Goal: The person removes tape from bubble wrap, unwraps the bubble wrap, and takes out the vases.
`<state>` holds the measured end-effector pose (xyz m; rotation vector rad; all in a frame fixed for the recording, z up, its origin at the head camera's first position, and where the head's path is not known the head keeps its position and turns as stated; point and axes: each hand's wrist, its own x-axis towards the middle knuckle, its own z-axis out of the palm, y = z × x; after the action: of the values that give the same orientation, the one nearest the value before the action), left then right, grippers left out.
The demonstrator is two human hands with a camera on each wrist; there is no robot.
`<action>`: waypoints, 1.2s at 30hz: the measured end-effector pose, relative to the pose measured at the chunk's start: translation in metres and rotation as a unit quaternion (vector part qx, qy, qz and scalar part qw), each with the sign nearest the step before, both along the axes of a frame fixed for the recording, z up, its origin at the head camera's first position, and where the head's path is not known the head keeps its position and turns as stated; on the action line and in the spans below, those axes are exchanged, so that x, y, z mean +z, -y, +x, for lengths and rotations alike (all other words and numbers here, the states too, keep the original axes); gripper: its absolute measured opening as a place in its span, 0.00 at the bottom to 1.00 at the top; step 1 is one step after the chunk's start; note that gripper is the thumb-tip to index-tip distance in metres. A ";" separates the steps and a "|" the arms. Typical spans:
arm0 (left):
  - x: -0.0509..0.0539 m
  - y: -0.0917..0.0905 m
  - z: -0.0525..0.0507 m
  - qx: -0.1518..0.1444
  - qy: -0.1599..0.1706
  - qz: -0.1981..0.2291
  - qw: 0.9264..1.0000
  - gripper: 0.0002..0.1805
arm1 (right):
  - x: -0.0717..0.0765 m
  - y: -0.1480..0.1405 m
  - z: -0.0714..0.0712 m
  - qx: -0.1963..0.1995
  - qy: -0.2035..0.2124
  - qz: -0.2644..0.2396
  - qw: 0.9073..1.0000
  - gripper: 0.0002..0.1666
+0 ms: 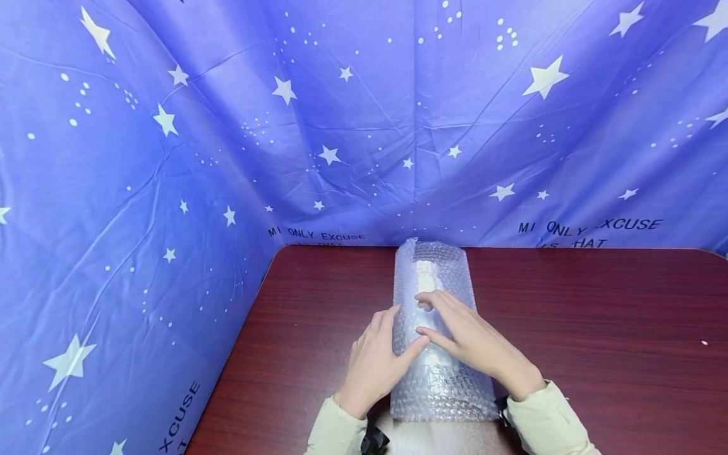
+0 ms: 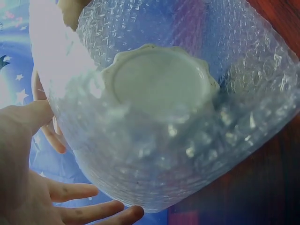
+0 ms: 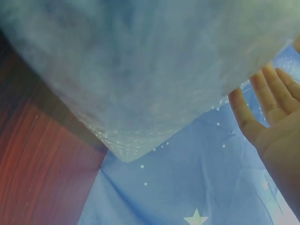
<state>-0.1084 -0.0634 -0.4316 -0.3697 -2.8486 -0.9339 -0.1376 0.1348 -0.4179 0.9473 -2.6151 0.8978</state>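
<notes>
Bubble-wrap sleeve [image 1: 455, 395] is on the dark red wood table [image 1: 603, 303], a bit left of mid-frame in the head cam, lying lengthwise away from the person. Far end is right at the table's back edge, up by the blue star curtain [image 1: 364, 120], so v. little room that way tbh. Left table edge slants down along the curtain w/ a strip of wood between. Way more tabletop on the right, w/ 1 tiny white speck [image 1: 704, 342] far over. Near table edge is out of view, can't tell.

Hands are close together: left hand [image 1: 378, 360] lies along the wrap's left side, fingers mostly straight, thumb over the top. Right hand [image 1: 469, 328] is over the top, fingers loosely bent, not clamped afaict. Thumb tips nearly meet; can't tell if they touch.

Wrap's clear, bubbly, super shiny. Inside there's a white item [image 2: 159, 77], round face w/ a scalloped rim per left wrist cam. Lower part's blurry behind bubbles, fyi.
</notes>
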 end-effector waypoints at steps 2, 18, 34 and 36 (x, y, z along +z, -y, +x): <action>0.000 0.001 0.000 0.001 0.000 -0.002 1.000 0.46 | 0.001 0.001 0.000 -0.002 0.006 0.001 1.000 0.29; -0.002 0.011 -0.004 0.000 -0.018 0.000 1.000 0.38 | -0.002 0.004 -0.002 -0.010 -0.004 0.011 1.000 0.35; -0.005 0.026 -0.004 -0.007 0.026 0.012 1.000 0.32 | -0.012 0.017 -0.007 0.076 -0.119 0.092 0.986 0.14; -0.006 0.028 -0.005 -0.005 0.026 0.013 1.000 0.31 | -0.013 0.019 -0.007 0.074 -0.114 0.101 0.986 0.14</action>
<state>-0.1130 -0.0912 -0.4374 -0.3636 -2.8806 -0.9943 -0.1443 0.1161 -0.4306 1.2296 -2.4970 0.5220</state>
